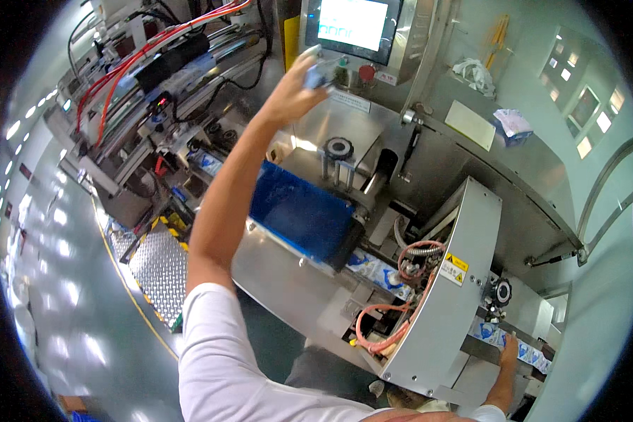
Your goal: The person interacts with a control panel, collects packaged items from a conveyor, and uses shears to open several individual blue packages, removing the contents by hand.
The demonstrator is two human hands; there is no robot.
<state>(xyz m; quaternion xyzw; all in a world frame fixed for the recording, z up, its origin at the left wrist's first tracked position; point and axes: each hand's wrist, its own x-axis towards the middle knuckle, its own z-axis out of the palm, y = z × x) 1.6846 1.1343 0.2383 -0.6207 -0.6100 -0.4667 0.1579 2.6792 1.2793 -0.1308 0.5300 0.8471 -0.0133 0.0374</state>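
Observation:
My left hand (pixel 293 95) is raised in front of the machine's control panel, below and left of its lit screen (pixel 352 24). Its fingers are closed round a small blue-and-white object (pixel 319 74), too blurred to name. Far to the lower right, my right hand (pixel 509 349) reaches over a row of blue-and-white packets (pixel 536 356), its fingertips at the packets. Whether those fingers grip one cannot be made out. More such packets (pixel 378 273) lie on the track between the blue conveyor belt (pixel 299 209) and the grey machine housing (pixel 446 295).
A red button (pixel 366 73) sits under the screen. Black knobs (pixel 338 148) stand above the belt. Orange hoses (pixel 373 327) loop out of the housing. A metal tread plate (pixel 158 271) lies at left. A white packet (pixel 513 122) rests on the machine's top at right.

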